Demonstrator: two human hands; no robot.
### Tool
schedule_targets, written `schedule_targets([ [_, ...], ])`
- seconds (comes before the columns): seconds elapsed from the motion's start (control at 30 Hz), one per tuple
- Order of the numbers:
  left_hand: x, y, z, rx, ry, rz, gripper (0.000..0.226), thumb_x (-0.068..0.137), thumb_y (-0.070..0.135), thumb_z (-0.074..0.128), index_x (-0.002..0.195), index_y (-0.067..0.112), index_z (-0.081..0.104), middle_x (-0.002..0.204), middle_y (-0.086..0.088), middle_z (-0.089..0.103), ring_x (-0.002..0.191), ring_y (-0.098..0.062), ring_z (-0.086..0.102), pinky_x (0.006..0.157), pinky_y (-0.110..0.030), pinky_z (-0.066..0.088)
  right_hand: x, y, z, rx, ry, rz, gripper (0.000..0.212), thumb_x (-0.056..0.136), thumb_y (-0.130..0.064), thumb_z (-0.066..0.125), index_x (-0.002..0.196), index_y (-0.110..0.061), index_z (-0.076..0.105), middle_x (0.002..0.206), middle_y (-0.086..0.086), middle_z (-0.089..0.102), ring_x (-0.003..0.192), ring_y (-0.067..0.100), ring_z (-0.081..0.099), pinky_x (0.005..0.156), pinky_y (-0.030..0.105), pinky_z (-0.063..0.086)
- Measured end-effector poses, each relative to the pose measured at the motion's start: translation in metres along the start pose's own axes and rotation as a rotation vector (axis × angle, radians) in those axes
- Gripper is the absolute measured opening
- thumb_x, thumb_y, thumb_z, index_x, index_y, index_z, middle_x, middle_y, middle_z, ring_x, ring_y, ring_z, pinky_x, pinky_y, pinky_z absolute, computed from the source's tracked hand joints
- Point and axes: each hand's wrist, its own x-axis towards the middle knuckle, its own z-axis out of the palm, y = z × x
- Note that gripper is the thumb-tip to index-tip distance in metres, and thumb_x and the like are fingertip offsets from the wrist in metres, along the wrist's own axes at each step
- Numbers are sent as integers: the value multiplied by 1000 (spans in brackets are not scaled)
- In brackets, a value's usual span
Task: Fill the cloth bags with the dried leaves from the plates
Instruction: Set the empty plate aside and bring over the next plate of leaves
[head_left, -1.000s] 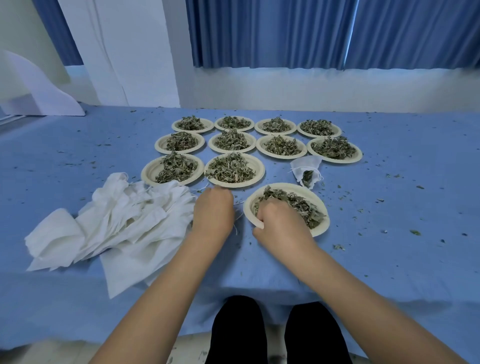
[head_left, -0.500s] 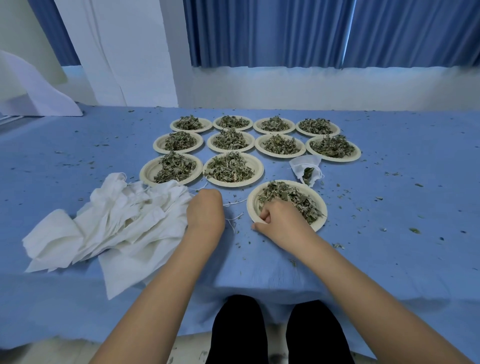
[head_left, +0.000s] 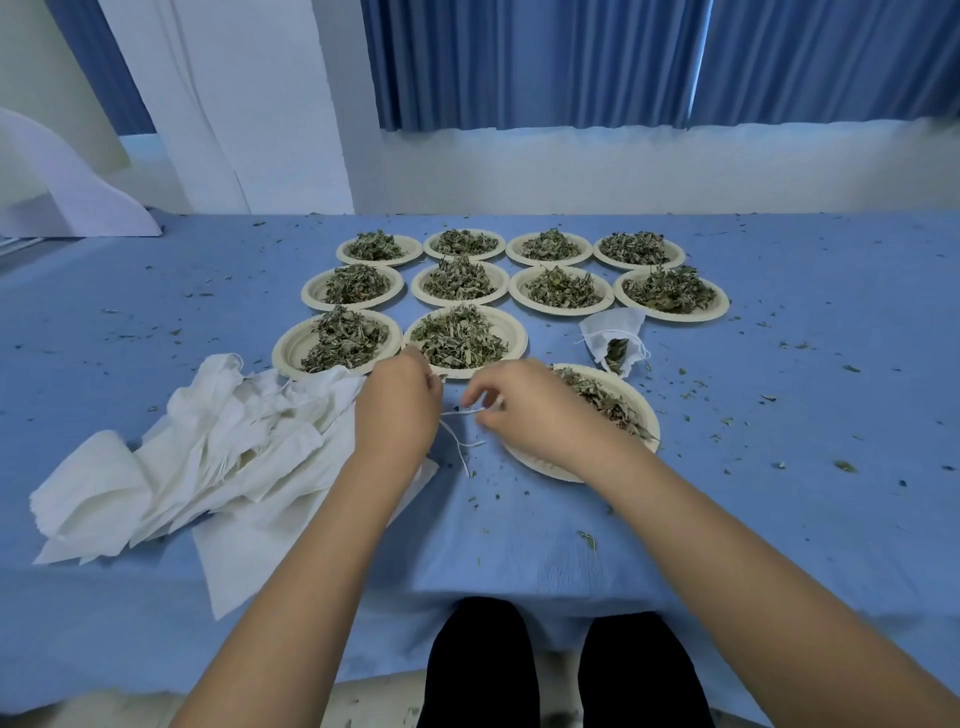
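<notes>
Blue tablecloth (head_left: 779, 467) bears cream plates (head_left: 291, 358) heaped with grey-green leaves (head_left: 457, 338).

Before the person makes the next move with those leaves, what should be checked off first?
1. Drawstring grip: left hand and right hand both pinch the thin white drawstring stretched between them: ok.
2. Bag mouth open for filling: hidden behind the left hand: cannot tell.
3. Leaves within reach: dried green leaves lie on the nearest cream paper plate, by the right hand: ok.
4. Spare bags: a pile of white cloth bags lies beside the left hand: ok.
5. Small white cloth bag beyond that plate drawn closed: leaves poke from its mouth: not ok.
</notes>
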Motion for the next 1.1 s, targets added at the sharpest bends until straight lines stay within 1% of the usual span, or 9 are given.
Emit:
schedule_targets([
  [0.07,0,-2,2,-44,30,2,10,92,3,49,90,-2,58,80,-19,61,72,-34,57,61,-40,44,19,-4,17,-124,-126,-36,16,85,-5,62,96,-14,68,96,1,62,86,18,60,77,30,49],
  [0.2,-1,-7,-2,-194,140,35,7,96,6,53,90,4,57,78,-10,60,73,-25,57,66,-37,46,42,-9,35,-243,-178,-53,17,85,-1,56,80,-18,53,77,3,49,75,26,53,65,33,44],
  [0.37,5,3,-20,-476,224,60,7,93,7,61,86,6,62,71,7,59,61,4,57,59,-6,41,46,-13,19,446,17,90,26,94,-11,47,72,-16,61,66,-4,64,57,11,56,54,23,44],
  [0.5,16,20,-24,-623,208,40,7,92,11,63,85,9,66,77,2,67,70,-4,61,67,-17,48,34,-13,-1,851,-50,115,20,93,-17,53,75,-11,58,58,-10,61,56,8,62,56,25,51],
  [0.63,22,33,-18,-690,162,77,8,91,10,64,83,13,66,76,2,67,70,-12,63,70,-24,51,25,0,-20,767,36,177,4,86,-3,63,85,-3,67,66,6,68,53,13,62,54,27,53],
  [0.73,25,28,-7,-531,128,145,6,90,11,66,96,13,65,79,5,65,70,-9,61,69,-24,53,22,14,-36,646,165,257,11,87,-1,62,84,10,66,67,14,61,47,10,53,49,23,47],
  [0.87,17,0,15,-198,-226,156,21,88,14,68,107,15,60,91,3,63,75,-11,59,64,-20,48,18,31,-47,539,332,238,31,88,-7,63,60,-4,52,43,-8,32,36,5,25,42,18,25],
  [0.97,2,-23,23,-19,-348,267,9,87,7,64,93,13,59,94,2,59,82,-17,60,73,-29,50,18,39,-50,597,443,241,24,89,-11,64,67,-1,60,47,-3,50,45,4,38,51,15,34],
  [1.1,11,-40,10,128,-343,270,9,90,10,62,98,11,59,95,0,52,87,-24,60,76,-37,50,21,48,-54,676,564,214,17,91,-8,61,84,7,67,82,25,65,67,14,53,67,25,39],
])
